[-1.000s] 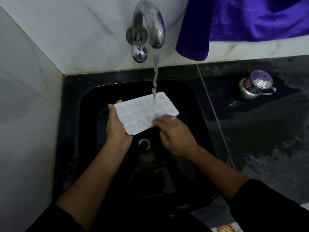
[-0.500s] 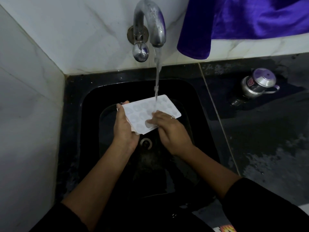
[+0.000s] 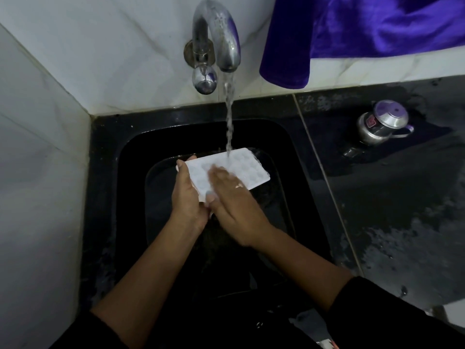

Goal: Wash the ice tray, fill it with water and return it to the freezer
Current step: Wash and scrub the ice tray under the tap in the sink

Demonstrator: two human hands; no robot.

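A white ice tray (image 3: pixel 247 168) with rounded cells is held over the black sink (image 3: pixel 130 157), under water running from the chrome tap (image 3: pixel 221 39). The stream lands on the tray's far part. My left hand (image 3: pixel 186 195) grips the tray's near left end, thumb on the upper edge. My right hand (image 3: pixel 234 202) lies flat across the tray's top, fingers spread and blurred, covering its middle.
White marble walls close in at the left and behind the sink. A purple cloth (image 3: pixel 352 34) hangs over the ledge at the upper right. A small steel lidded jug (image 3: pixel 382 124) stands on the wet dark counter (image 3: pixel 402 210) to the right.
My right hand has slid from the tray's near edge up over its top surface. The tray sits a little more level under the stream; my left hand keeps its grip.
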